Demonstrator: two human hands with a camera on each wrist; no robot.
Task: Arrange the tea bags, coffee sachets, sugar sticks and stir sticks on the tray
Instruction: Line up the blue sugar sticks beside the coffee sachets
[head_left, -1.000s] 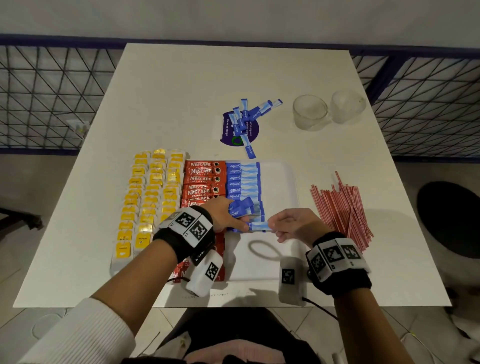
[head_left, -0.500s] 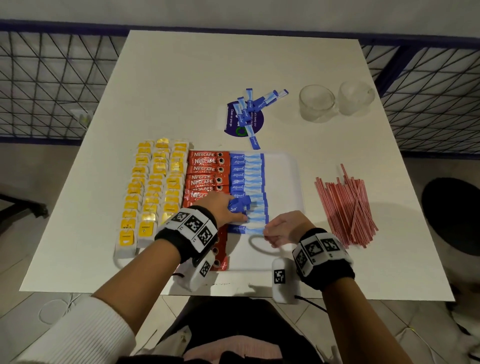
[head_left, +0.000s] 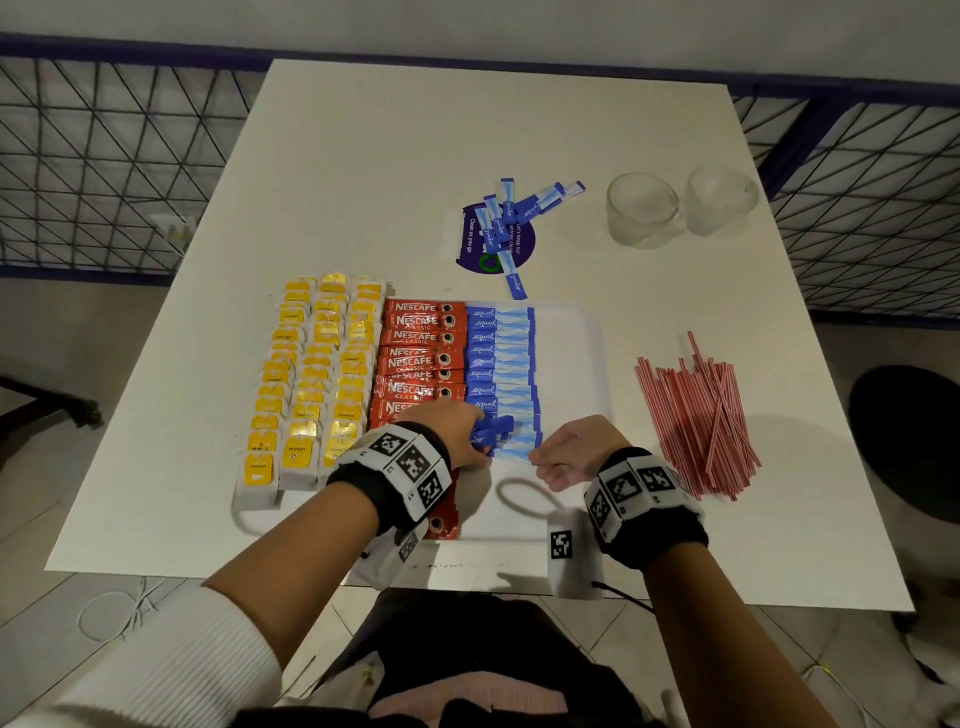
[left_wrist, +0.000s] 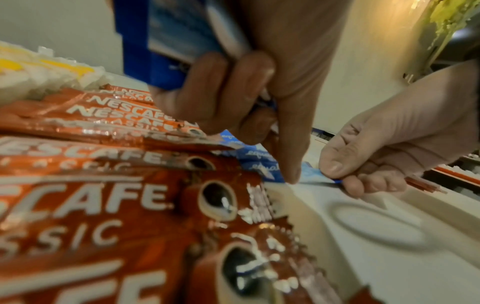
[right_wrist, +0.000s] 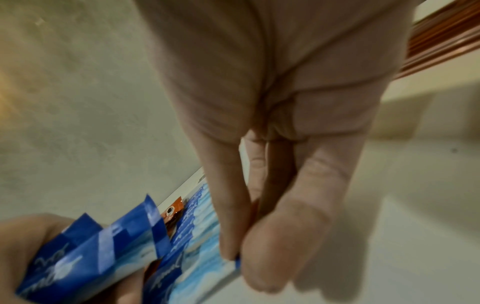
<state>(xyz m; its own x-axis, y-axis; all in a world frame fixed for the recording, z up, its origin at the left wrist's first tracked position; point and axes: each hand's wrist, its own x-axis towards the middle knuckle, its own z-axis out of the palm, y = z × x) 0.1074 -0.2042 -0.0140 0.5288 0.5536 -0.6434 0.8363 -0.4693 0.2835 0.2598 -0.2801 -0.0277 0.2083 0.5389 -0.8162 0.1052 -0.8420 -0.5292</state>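
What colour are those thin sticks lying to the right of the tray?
The stir sticks are red with thin white stripes, seen best in the head view.

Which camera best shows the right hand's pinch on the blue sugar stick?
Left wrist: thumb and forefinger of the right hand visibly pinch the blue-and-white sugar stick. Right wrist shows it close but blurred; head hides the fingers.

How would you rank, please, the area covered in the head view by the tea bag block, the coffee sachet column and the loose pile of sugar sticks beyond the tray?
1. tea bag block
2. coffee sachet column, partly hidden by the left hand
3. loose pile of sugar sticks; farther from the camera, so somewhat unsure
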